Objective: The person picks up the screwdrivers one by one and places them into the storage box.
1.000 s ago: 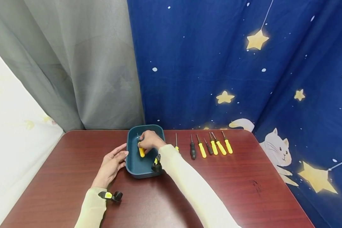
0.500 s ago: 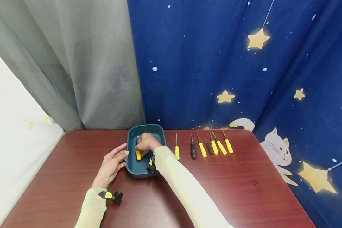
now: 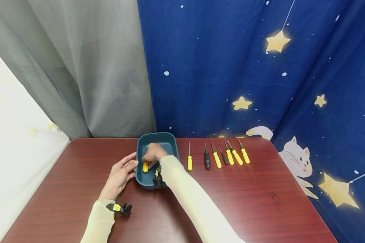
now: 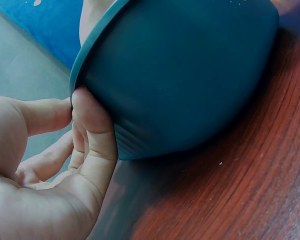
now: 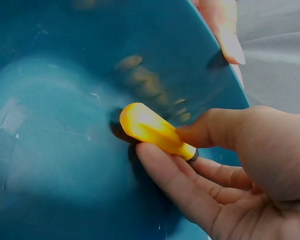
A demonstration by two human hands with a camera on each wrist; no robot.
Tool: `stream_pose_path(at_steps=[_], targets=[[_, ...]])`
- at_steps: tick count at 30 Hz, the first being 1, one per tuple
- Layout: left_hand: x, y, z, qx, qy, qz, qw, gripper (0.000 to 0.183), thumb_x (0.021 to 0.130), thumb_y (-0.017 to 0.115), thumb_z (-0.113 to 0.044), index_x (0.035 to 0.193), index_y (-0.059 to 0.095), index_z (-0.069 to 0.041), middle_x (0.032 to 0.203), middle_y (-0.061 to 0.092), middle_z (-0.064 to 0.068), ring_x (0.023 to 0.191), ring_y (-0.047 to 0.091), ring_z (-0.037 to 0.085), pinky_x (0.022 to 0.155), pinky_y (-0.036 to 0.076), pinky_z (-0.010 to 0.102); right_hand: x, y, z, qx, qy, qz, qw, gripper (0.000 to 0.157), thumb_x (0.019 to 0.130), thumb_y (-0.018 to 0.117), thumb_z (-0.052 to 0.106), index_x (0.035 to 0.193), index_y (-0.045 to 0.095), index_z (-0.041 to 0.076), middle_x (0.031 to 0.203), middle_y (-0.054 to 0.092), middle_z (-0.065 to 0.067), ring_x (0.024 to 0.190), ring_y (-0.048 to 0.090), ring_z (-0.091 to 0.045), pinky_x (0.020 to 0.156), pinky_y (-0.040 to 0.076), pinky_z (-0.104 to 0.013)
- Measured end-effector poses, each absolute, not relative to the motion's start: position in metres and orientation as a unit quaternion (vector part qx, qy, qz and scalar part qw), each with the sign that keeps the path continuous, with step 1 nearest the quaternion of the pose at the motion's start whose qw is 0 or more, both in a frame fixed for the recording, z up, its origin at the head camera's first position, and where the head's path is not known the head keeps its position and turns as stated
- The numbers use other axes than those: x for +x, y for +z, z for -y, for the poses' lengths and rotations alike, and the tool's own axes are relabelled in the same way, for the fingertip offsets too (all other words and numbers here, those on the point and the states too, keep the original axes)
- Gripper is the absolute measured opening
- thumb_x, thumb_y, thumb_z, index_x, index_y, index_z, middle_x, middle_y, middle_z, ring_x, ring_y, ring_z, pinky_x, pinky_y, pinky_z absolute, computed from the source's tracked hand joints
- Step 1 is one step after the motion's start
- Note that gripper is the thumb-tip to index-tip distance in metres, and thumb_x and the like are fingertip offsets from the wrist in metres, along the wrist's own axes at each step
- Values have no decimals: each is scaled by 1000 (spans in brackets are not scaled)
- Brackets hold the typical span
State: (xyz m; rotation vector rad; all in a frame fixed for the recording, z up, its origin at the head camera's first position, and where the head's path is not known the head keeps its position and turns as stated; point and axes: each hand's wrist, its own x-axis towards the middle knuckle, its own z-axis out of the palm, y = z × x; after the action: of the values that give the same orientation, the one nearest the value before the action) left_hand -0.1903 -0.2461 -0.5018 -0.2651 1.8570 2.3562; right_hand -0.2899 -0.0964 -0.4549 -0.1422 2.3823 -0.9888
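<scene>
Inside the teal plastic bin [image 3: 162,137], my right hand [image 3: 154,152] holds a screwdriver by its yellow handle [image 3: 145,166]. The right wrist view shows thumb and fingers pinching that handle [image 5: 147,127] near its dark collar, low over the bin floor [image 5: 55,150]; the hand hides the shaft. At the bin's left side, my left hand [image 3: 119,175] rests its fingertips against the wall. In the left wrist view, the fingertips [image 4: 92,107] of this hand touch the bin's outer wall [image 4: 185,75] just below the rim, with the fingers extended.
Right of the bin, a yellow-handled screwdriver [image 3: 190,162] lies on the reddish-brown table [image 3: 231,202]. Farther right, several more lie in a row, including a black-handled screwdriver [image 3: 207,160]. Grey and blue curtains [image 3: 207,67] hang behind the table's back edge.
My right hand has moved left and slightly down inside the bin with the screwdriver, bringing it close to the left wall. My left hand has stayed at the bin's side.
</scene>
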Motion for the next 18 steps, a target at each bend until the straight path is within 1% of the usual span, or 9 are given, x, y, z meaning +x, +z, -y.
stream_pose_path(at_steps=[2, 4, 9, 11, 18], targets=[[-190, -501, 246, -89, 780, -616, 65, 62, 100, 68, -20, 156, 43, -12, 102, 69, -1, 80, 64, 8, 67, 58, 21, -289, -454, 98, -50, -370, -885, 278, 30, 91, 76, 9, 65, 65, 1, 65, 67, -13, 67, 77, -26, 73, 64, -39], [-190, -501, 247, -89, 779, -617, 65, 62, 100, 68, -19, 156, 42, -11, 102, 69, -2, 79, 63, 7, 66, 58, 21, -288, -454, 100, -47, -369, -886, 279, 27, 92, 76, 9, 68, 66, 0, 66, 69, -13, 67, 77, -26, 73, 64, -39], [-190, -499, 247, -90, 779, -617, 66, 61, 101, 66, -18, 156, 41, -10, 101, 69, -2, 78, 61, 7, 65, 57, 21, -288, -451, 102, -47, -357, -890, 279, 36, 92, 75, 8, 61, 58, 5, 64, 67, -12, 67, 77, -25, 74, 64, -38], [-190, -499, 247, -91, 780, -615, 66, 60, 101, 66, -17, 156, 42, -10, 100, 69, -3, 78, 61, 7, 65, 57, 21, -288, -451, 102, -48, -354, -891, 281, 36, 92, 75, 8, 60, 58, 6, 65, 67, -12, 68, 77, -25, 75, 64, -38], [-188, -499, 245, -94, 780, -615, 68, 55, 102, 65, -16, 153, 46, -13, 99, 68, -3, 79, 63, 7, 65, 56, 20, -291, -454, 99, -53, -357, -890, 279, 20, 90, 76, 8, 74, 67, 1, 76, 74, -16, 73, 78, -27, 73, 64, -38]])
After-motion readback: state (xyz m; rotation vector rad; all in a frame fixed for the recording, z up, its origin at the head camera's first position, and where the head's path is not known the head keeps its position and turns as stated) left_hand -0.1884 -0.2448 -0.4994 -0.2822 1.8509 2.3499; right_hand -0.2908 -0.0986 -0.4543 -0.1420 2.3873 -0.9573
